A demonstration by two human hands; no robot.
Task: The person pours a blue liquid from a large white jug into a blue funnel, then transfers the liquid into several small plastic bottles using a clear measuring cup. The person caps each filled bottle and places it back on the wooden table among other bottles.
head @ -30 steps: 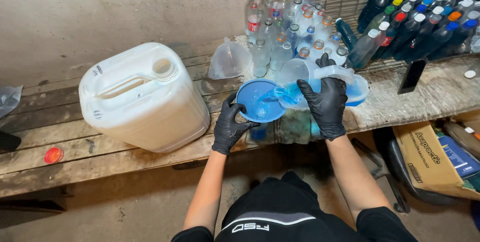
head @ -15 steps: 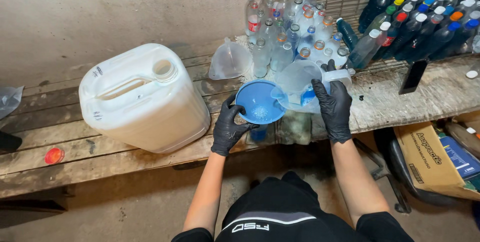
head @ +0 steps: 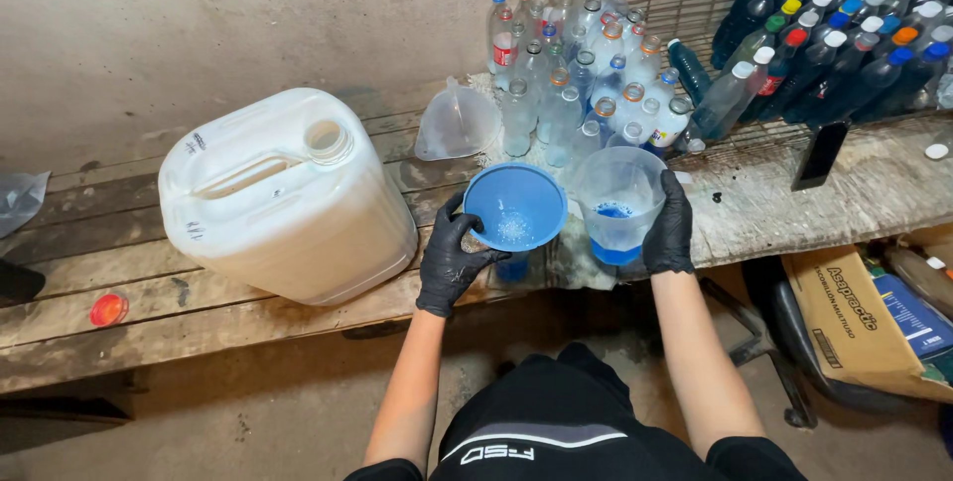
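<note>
Two gloved hands, left grip closed on blue funnel, right grip closed on clear jug

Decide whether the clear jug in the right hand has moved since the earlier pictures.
Yes. The clear jug was tipped over the blue funnel; now it stands upright, right of it.

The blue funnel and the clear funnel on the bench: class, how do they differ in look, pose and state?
The blue funnel is opaque and stands mouth up, while the clear funnel is see-through and lies tipped on its side. The left hand holds the blue funnel; no hand touches the clear funnel by the bottles. The blue funnel looks wet inside; the clear funnel's inside is hard to judge. Both are wide plastic cones.
</note>
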